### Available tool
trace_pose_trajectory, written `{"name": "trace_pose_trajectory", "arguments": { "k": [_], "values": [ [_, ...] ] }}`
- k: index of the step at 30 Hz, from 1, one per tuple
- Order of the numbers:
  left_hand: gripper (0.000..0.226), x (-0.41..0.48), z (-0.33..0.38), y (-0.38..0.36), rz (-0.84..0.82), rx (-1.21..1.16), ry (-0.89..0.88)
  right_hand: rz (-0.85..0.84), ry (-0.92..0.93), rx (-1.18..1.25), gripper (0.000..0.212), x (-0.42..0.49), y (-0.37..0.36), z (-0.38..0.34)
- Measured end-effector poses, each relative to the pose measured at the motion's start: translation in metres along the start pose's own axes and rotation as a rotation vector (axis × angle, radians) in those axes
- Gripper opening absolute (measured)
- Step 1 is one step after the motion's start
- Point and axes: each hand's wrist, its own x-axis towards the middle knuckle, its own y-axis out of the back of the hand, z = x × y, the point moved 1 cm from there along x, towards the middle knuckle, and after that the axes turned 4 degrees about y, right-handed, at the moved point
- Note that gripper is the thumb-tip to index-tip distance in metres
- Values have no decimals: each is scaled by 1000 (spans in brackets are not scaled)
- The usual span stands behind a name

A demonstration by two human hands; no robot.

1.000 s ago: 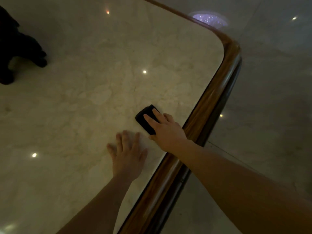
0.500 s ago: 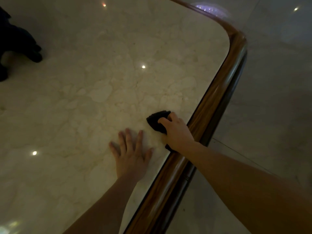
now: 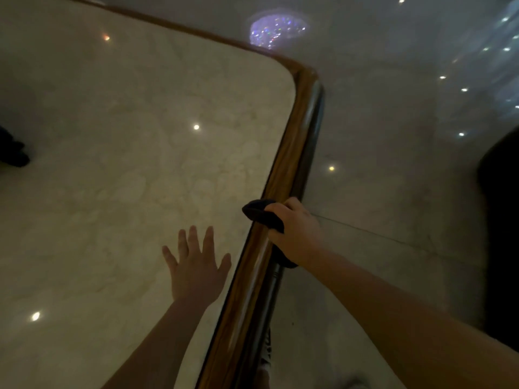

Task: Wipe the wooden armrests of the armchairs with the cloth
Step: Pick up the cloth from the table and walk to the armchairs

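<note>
You stood over a big pale stone tabletop (image 3: 118, 169) that shone with small spots of light, and it spread out far past your fingertips on the left. A shiny pale floor (image 3: 393, 192) lay out past the knuckles of your right hand. A brown wooden edge (image 3: 286, 164) ran along the tabletop, between your two hands, and turned a round corner well beyond your fingers. No armchair armrest could be made out in this dim view. Your left hand (image 3: 196, 265) lay flat on the stone, just beside the wooden edge, with its fingers (image 3: 208, 240) spread wide and holding nothing. Your right hand (image 3: 295, 231) was curled over the wooden edge, and its fingers were closed on the dark cloth (image 3: 259, 213). The cloth sat under your right fingers, pressed on the wood, with a bit poking out past your fingertips toward the stone. A dark shape (image 3: 11, 150) sat on the stone far off to the left of your left hand; you could not tell what it was.
</note>
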Motion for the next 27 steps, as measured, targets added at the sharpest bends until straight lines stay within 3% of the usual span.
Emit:
{"name": "trace_pose_trajectory", "arguments": {
  "k": [6, 14, 27],
  "values": [
    [76, -56, 61, 75, 44, -11, -208, 152, -169, 108, 45, -92, 92, 14],
    [80, -138, 174, 155, 127, -4, -430, 406, -240, 143, 42, -217, 189, 41],
    [72, -324, 383, 190, 196, 38, -867, 690, -556, 111, 47, -489, 281, 127]
  ]
}}
